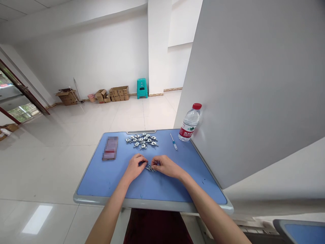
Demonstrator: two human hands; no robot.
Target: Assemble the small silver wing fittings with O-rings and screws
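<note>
Bare forearms (109,213) lead to the left hand (135,166) and right hand (166,166), whose curled fingers (155,162) close from both sides on a small metal fitting (150,168) lying roughly left to right between them, mid-way across the blue surface (101,179).

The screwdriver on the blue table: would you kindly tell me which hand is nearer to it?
Right. The right hand rests in front of the screwdriver and slightly left of it; the left hand lies farther left, beyond the right hand.
</note>
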